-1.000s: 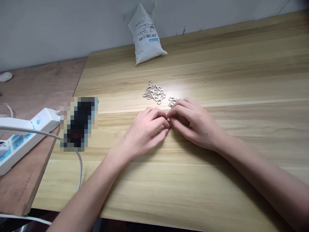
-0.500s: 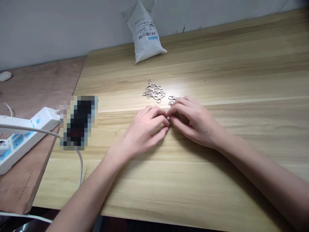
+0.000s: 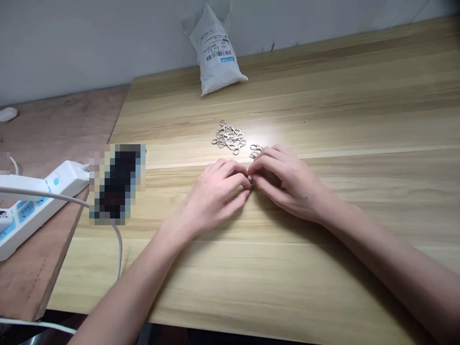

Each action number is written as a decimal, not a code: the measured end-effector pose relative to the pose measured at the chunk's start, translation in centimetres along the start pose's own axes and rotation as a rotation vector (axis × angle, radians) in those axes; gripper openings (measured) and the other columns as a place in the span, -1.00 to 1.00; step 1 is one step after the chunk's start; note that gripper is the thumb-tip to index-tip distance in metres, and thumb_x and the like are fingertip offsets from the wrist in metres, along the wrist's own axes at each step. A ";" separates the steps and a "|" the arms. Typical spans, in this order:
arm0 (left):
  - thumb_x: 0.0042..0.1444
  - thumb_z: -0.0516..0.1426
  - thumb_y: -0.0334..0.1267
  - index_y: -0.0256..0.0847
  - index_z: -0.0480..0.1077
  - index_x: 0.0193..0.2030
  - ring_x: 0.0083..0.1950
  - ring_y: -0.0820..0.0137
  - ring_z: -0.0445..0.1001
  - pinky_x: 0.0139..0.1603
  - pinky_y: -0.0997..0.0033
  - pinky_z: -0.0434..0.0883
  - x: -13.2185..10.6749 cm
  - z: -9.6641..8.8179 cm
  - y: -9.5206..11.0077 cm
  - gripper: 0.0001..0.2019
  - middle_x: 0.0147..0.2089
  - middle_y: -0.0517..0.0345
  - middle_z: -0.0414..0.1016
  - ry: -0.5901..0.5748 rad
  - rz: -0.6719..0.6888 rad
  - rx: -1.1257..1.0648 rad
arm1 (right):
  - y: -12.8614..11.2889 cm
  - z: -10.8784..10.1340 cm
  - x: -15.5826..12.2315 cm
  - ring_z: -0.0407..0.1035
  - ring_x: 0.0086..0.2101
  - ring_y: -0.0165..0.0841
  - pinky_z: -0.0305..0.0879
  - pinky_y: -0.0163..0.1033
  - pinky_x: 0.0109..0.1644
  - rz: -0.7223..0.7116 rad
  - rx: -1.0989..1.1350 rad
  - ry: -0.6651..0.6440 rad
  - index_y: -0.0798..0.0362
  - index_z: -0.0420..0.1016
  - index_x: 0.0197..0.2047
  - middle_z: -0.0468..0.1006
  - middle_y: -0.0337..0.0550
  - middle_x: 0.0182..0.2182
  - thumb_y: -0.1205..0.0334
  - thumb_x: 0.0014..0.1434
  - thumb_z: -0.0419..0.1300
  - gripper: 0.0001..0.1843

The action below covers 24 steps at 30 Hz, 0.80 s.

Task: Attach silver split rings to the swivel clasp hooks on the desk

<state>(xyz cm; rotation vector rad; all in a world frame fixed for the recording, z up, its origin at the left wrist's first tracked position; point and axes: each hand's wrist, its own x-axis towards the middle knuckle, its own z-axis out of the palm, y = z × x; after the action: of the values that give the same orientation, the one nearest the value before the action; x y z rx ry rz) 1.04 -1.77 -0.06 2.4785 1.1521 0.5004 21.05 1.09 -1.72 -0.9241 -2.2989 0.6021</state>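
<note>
Between my two hands a small metal clasp (image 3: 252, 182) shows only in part; it looks like the lobster clasps lying nearby. My left hand (image 3: 220, 191) pinches it with thumb and fingers from the left. From the right, the curled fingers of my right hand (image 3: 285, 179) close on its upper end, fingertips touching those of the left. A pile of silver lobster clasps with rings (image 3: 229, 137) lies just beyond my left hand. More clasps (image 3: 256, 148) sit by the right knuckles, partly covered by that hand.
A white plastic parcel bag (image 3: 220, 62) with a barcode label leans against the wall. To the left, a pixelated dark object (image 3: 120, 182) lies on the wooden table (image 3: 323, 287). A power strip (image 3: 43, 206) and white cable (image 3: 120, 249) are at the left edge.
The view has tilted very slightly, so things sit a little lower. Both hands keep the same grip on the clasp, with hardly any visible movement.
</note>
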 end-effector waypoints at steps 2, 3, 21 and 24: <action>0.24 0.09 -0.37 -0.22 0.41 -0.18 0.03 0.31 0.37 0.09 0.26 0.30 0.0 0.0 -0.1 -0.92 -0.04 0.09 0.45 0.010 0.003 0.007 | 0.0 0.0 0.0 0.29 -0.23 -0.21 0.18 -0.11 -0.14 0.000 0.007 0.000 0.05 0.39 -0.27 0.48 -0.08 -0.29 0.43 0.20 0.09 -0.89; 0.24 0.09 -0.37 -0.22 0.41 -0.18 0.02 0.31 0.38 0.08 0.26 0.30 0.0 0.0 -0.1 -0.92 -0.04 0.09 0.46 0.016 0.002 0.009 | 0.0 0.0 0.0 0.29 -0.23 -0.22 0.18 -0.11 -0.14 0.002 0.011 0.003 0.05 0.39 -0.27 0.48 -0.09 -0.30 0.42 0.20 0.09 -0.89; 0.23 0.12 -0.37 -0.21 0.44 -0.14 -0.07 0.35 0.46 -0.01 0.27 0.32 0.1 0.1 0.0 -0.90 -0.13 0.09 0.53 0.187 -0.033 -0.045 | 0.0 -0.4 0.1 0.35 -0.24 -0.23 0.22 -0.08 -0.11 0.089 0.179 0.163 0.02 0.46 -0.27 0.50 -0.11 -0.34 0.37 0.24 0.13 -0.90; 0.23 0.13 -0.38 -0.20 0.45 -0.16 -0.10 0.36 0.46 -0.03 0.29 0.32 0.1 0.1 0.0 -0.91 -0.14 0.11 0.53 0.210 -0.035 -0.037 | 0.0 -0.3 0.0 0.34 -0.25 -0.24 0.23 -0.08 -0.11 0.082 0.212 0.159 0.03 0.45 -0.27 0.50 -0.11 -0.34 0.36 0.24 0.13 -0.91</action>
<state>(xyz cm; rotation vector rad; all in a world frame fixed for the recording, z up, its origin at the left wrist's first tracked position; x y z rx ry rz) 1.19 -1.69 -0.14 2.4144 1.2494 0.7800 21.25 1.19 -1.46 -0.9315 -2.0208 0.7623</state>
